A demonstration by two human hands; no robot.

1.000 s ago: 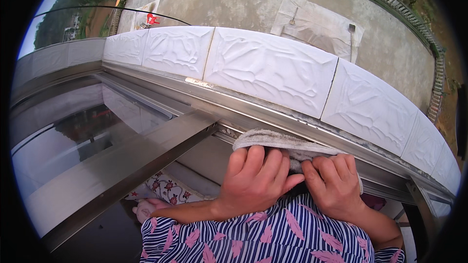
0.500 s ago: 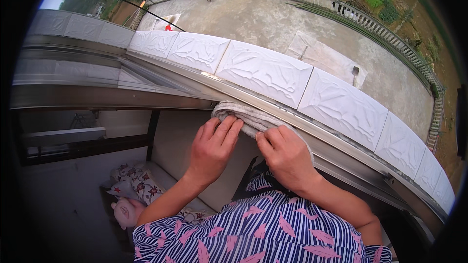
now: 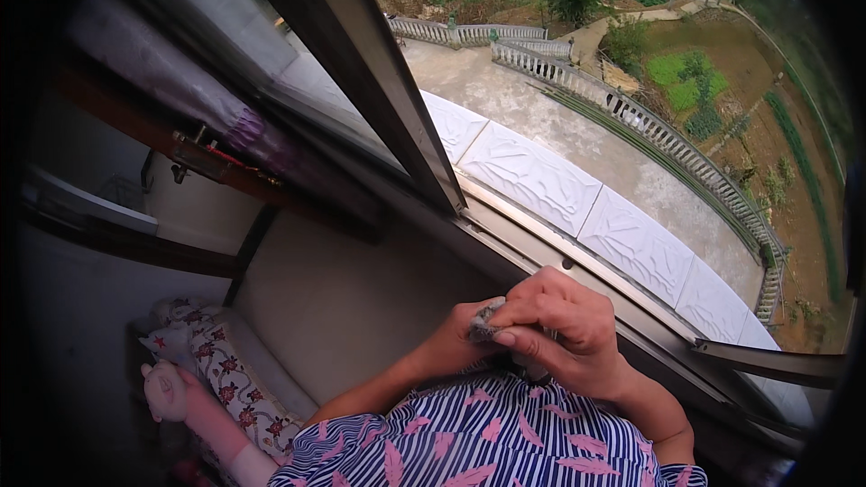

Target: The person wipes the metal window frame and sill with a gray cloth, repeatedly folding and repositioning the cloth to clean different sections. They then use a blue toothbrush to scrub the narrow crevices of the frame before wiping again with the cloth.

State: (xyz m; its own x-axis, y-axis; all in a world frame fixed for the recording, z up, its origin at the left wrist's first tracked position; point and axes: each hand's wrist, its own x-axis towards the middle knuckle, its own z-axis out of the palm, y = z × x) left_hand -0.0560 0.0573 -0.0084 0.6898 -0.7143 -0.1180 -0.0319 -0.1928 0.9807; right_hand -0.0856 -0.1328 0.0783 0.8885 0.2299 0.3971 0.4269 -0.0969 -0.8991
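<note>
Both my hands are together just inside the window sill track. My right hand is on top, its fingers curled over a bunched grey cloth. My left hand grips the same cloth from below and is mostly hidden by the right one. Only a small wad of the cloth shows between the fingers. My striped top with pink leaf shapes fills the lower edge.
A metal window frame bar slants up to the left, with glass behind it. Outside lie white embossed ledge panels, a concrete terrace and a balustrade. Inside, a floral pillow and a pink doll lie at lower left.
The cloth lay spread along the sill under my flat hands; now it is bunched up between both hands, lifted off the track. The view has swung up and to the right.
</note>
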